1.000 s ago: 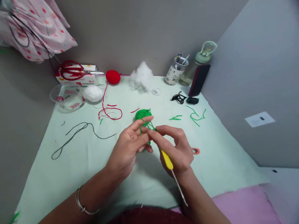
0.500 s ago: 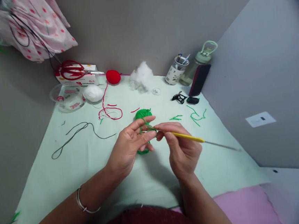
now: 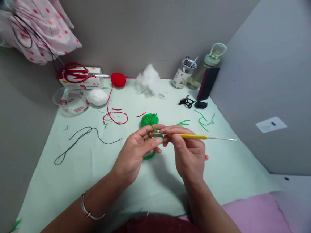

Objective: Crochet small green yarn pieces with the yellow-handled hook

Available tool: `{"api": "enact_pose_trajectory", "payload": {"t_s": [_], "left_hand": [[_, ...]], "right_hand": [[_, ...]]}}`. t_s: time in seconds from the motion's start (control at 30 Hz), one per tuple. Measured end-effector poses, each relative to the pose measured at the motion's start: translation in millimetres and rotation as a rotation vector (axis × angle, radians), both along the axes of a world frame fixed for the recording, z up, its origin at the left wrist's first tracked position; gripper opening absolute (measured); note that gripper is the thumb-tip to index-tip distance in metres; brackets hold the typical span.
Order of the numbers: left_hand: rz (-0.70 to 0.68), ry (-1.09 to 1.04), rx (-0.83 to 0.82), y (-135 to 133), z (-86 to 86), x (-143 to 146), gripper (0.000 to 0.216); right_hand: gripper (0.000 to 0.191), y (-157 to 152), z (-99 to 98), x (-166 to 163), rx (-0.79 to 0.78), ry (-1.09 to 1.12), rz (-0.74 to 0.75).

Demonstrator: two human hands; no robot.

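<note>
My right hand (image 3: 189, 151) is closed around the yellow handle of a crochet hook (image 3: 192, 136), whose metal ends stick out on both sides. Its left end reaches across to the green yarn (image 3: 157, 131) at my left fingers. My left hand (image 3: 136, 149) pinches that yarn between thumb and fingers, with a strand running over the index finger. Just behind it lies a ball of green yarn (image 3: 149, 120) on the table. Any worked stitches are too small and partly covered by the fingertips to make out.
Behind are a red yarn ball (image 3: 118, 80), a white ball (image 3: 98, 97), fluffy stuffing (image 3: 148, 80) and red scissors (image 3: 76, 73) on a box. At right stand a pen cup (image 3: 183, 75), a bottle (image 3: 204, 67) and a phone-like slab (image 3: 208, 83). Green scraps (image 3: 205, 121) and black cord (image 3: 78, 139) lie about.
The crochet hook has swung nearer to level, its right end rising and shifting left. Its left tip now extends past the left fingertips by the yarn. A small red thing shows beside my right hand.
</note>
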State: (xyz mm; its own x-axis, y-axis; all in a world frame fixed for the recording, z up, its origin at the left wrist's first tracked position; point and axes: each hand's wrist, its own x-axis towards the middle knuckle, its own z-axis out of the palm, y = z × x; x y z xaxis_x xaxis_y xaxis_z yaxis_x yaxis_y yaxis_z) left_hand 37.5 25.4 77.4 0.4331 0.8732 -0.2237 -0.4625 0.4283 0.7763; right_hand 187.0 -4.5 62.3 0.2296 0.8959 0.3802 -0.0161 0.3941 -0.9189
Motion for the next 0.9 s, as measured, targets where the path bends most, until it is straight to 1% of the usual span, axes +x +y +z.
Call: {"api": "enact_pose_trajectory", "payload": {"t_s": [0.1, 0.17, 0.3, 0.53, 0.63, 0.73, 0.8, 0.9], "left_hand": [[0.031, 0.018, 0.024, -0.8, -0.4, -0.8, 0.029], [0.023, -0.002, 0.023, -0.2, -0.7, -2.6, 0.03], [-0.001, -0.057, -0.036, 1.4, -1.9, -4.4, 0.025], [0.041, -0.125, -0.075, 5.1, -4.0, -3.4, 0.018], [0.045, -0.165, -0.125, 5.9, -3.3, -3.0, 0.017], [0.039, -0.208, -0.176, 6.5, -2.9, -1.9, 0.016], [0.04, -0.217, -0.183, 6.7, -3.0, -1.2, 0.016], [0.076, -0.211, -0.191, 6.8, -2.9, -1.2, 0.017]], "right_hand": [[0.015, 0.3, -1.9, 0.3, -0.023, 0.064, 0.03], [0.015, 0.8, -1.8, 1.1, -0.04, 0.13, 0.061], [0.014, 3.1, 0.7, 0.7, -0.059, 0.191, 0.076], [0.013, 5.4, 2.8, -0.3, -0.089, 0.282, 0.12], [0.014, 5.7, 2.7, 0.4, -0.094, 0.294, 0.139], [0.02, 6.4, 3.1, 1.1, -0.127, 0.282, 0.128], [0.022, 6.9, 3.5, 1.3, -0.146, 0.285, 0.12], [0.023, 7.4, 3.8, 0.9, -0.139, 0.298, 0.119]]}}
